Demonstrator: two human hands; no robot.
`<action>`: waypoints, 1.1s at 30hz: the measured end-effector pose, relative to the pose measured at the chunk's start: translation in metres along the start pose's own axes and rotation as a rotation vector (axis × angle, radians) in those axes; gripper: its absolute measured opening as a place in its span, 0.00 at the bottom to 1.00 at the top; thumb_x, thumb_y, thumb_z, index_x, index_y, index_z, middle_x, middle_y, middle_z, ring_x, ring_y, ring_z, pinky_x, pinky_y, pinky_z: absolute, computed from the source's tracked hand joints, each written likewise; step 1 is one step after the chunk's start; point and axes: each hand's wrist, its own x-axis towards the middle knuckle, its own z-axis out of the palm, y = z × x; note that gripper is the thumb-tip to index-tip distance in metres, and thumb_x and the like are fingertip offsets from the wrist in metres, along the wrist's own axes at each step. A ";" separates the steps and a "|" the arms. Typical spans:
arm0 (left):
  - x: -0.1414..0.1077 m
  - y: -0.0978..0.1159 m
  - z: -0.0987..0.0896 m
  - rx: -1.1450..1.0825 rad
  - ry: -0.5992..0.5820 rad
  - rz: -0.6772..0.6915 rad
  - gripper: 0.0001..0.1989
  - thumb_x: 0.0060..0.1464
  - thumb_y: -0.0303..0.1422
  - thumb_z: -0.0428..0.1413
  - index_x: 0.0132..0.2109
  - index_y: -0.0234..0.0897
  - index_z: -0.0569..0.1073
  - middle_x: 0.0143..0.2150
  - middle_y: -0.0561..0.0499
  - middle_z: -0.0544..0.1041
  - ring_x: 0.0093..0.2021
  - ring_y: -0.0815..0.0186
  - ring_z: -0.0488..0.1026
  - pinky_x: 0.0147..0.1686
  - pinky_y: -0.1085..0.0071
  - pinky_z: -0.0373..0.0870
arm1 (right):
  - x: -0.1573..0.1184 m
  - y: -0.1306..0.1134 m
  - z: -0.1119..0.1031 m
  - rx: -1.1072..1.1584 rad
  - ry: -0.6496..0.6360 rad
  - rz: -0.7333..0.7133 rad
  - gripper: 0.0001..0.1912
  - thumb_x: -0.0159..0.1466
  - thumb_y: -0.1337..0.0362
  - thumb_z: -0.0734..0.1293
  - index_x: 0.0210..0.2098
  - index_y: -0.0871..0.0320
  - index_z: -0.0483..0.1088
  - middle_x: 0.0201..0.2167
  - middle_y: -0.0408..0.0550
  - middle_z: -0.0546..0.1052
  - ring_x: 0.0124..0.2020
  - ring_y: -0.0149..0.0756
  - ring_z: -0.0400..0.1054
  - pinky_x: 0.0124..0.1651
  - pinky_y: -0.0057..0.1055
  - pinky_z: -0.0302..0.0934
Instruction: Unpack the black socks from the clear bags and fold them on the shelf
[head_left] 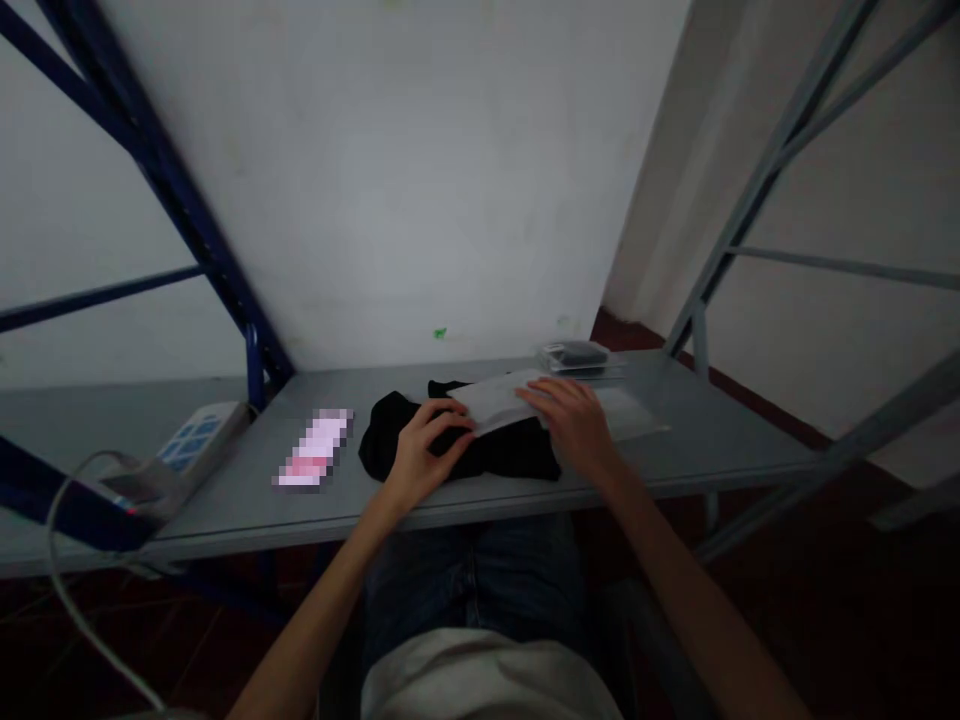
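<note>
A thin white sheet [495,402], perhaps paper or a flat bag, lies over black cloth [499,452] on the grey shelf. Its left end is between the thumb and fingers of my left hand [426,452]. At its right end, my right hand [576,425] has its fingers over the sheet, the thumb hidden from view. More of the black cloth bunches up left of my left hand. A clear plastic bag [634,414] lies flat just right of my right hand.
Behind my right hand lies a clear-wrapped packet [576,356] with dark contents. A blurred-out phone [315,448] is on the left of the grey shelf [720,425]. Farther left are a power strip [199,437] and a cable [64,560]. Metal uprights flank the shelf, with a white wall behind.
</note>
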 end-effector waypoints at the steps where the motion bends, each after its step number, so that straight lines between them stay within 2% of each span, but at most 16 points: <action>1: -0.001 -0.003 -0.001 0.010 -0.013 -0.014 0.06 0.63 0.33 0.60 0.47 0.43 0.77 0.52 0.46 0.77 0.53 0.60 0.76 0.54 0.59 0.76 | -0.003 0.010 -0.002 -0.026 0.005 0.033 0.25 0.70 0.73 0.59 0.62 0.50 0.72 0.61 0.48 0.76 0.63 0.44 0.66 0.65 0.44 0.55; 4: -0.005 -0.022 -0.006 0.039 -0.043 -0.139 0.11 0.63 0.33 0.58 0.52 0.43 0.75 0.53 0.46 0.75 0.54 0.59 0.75 0.48 0.61 0.79 | -0.023 0.050 -0.008 -0.124 0.019 0.144 0.28 0.69 0.74 0.58 0.65 0.50 0.70 0.62 0.49 0.75 0.64 0.46 0.65 0.65 0.47 0.55; 7: -0.011 -0.043 -0.010 0.163 -0.093 -0.286 0.08 0.62 0.32 0.58 0.48 0.42 0.75 0.47 0.47 0.76 0.48 0.58 0.76 0.44 0.62 0.78 | -0.055 0.093 -0.004 -0.169 -0.001 0.231 0.29 0.69 0.73 0.56 0.66 0.52 0.69 0.63 0.52 0.75 0.63 0.49 0.67 0.64 0.50 0.59; 9: -0.015 -0.052 -0.009 0.224 -0.105 -0.341 0.07 0.61 0.32 0.57 0.47 0.41 0.75 0.45 0.47 0.76 0.45 0.59 0.76 0.43 0.61 0.77 | -0.077 0.119 0.007 -0.141 -0.073 0.243 0.30 0.68 0.72 0.56 0.67 0.54 0.68 0.63 0.54 0.74 0.63 0.48 0.67 0.64 0.50 0.61; 11: -0.017 -0.056 -0.006 0.250 -0.117 -0.362 0.07 0.62 0.32 0.57 0.46 0.41 0.75 0.44 0.47 0.77 0.45 0.59 0.76 0.44 0.61 0.76 | -0.094 0.140 0.019 -0.087 -0.212 0.232 0.31 0.65 0.72 0.57 0.65 0.55 0.70 0.62 0.54 0.75 0.62 0.47 0.69 0.64 0.50 0.63; 14: -0.020 -0.056 0.001 0.282 -0.150 -0.366 0.07 0.62 0.33 0.56 0.47 0.40 0.74 0.43 0.47 0.78 0.44 0.58 0.76 0.45 0.59 0.75 | -0.104 0.153 0.027 -0.029 -0.368 0.239 0.33 0.60 0.70 0.61 0.65 0.60 0.70 0.63 0.59 0.74 0.64 0.49 0.68 0.67 0.48 0.61; 16: -0.021 -0.056 0.005 0.292 -0.178 -0.363 0.08 0.62 0.33 0.56 0.47 0.40 0.74 0.42 0.47 0.78 0.44 0.57 0.75 0.46 0.58 0.74 | -0.096 0.146 0.023 -0.006 -0.362 0.247 0.34 0.59 0.69 0.63 0.66 0.64 0.68 0.65 0.62 0.71 0.66 0.50 0.66 0.68 0.46 0.59; 18: -0.023 -0.056 0.007 0.288 -0.212 -0.352 0.08 0.62 0.33 0.56 0.47 0.40 0.74 0.42 0.47 0.78 0.45 0.56 0.75 0.47 0.57 0.73 | -0.076 0.124 0.016 0.039 -0.311 0.245 0.31 0.63 0.67 0.64 0.66 0.63 0.68 0.64 0.61 0.72 0.65 0.49 0.67 0.67 0.44 0.60; 21: -0.025 -0.056 0.008 0.291 -0.259 -0.344 0.08 0.61 0.32 0.56 0.48 0.40 0.74 0.44 0.46 0.78 0.47 0.55 0.75 0.48 0.57 0.74 | -0.032 0.075 0.015 0.133 -0.304 0.329 0.25 0.71 0.58 0.62 0.64 0.60 0.69 0.51 0.56 0.81 0.51 0.45 0.77 0.54 0.39 0.68; 23: -0.025 -0.055 0.007 0.295 -0.294 -0.339 0.09 0.61 0.32 0.57 0.48 0.41 0.75 0.45 0.46 0.78 0.49 0.55 0.75 0.50 0.57 0.73 | -0.001 0.042 0.025 0.191 -0.373 0.423 0.23 0.73 0.53 0.61 0.59 0.59 0.73 0.44 0.54 0.84 0.45 0.44 0.79 0.48 0.35 0.68; 26: -0.026 -0.055 0.004 0.301 -0.342 -0.340 0.11 0.60 0.33 0.59 0.49 0.41 0.76 0.48 0.45 0.78 0.51 0.53 0.75 0.52 0.55 0.73 | 0.032 0.009 0.048 0.271 -0.482 0.507 0.27 0.72 0.45 0.62 0.55 0.60 0.76 0.43 0.55 0.84 0.46 0.45 0.79 0.45 0.32 0.66; 29: -0.026 -0.056 0.002 0.320 -0.368 -0.349 0.13 0.59 0.35 0.61 0.51 0.39 0.76 0.50 0.43 0.78 0.53 0.51 0.74 0.55 0.54 0.72 | 0.043 -0.004 0.068 0.277 -0.543 0.561 0.31 0.70 0.40 0.63 0.50 0.62 0.78 0.44 0.59 0.83 0.45 0.46 0.78 0.43 0.32 0.66; 33: -0.027 -0.054 0.000 0.363 -0.434 -0.365 0.24 0.55 0.41 0.66 0.57 0.39 0.73 0.54 0.41 0.77 0.55 0.48 0.74 0.55 0.52 0.71 | 0.039 -0.005 0.080 0.241 -0.568 0.575 0.27 0.68 0.41 0.66 0.43 0.61 0.79 0.39 0.57 0.83 0.40 0.45 0.78 0.37 0.31 0.63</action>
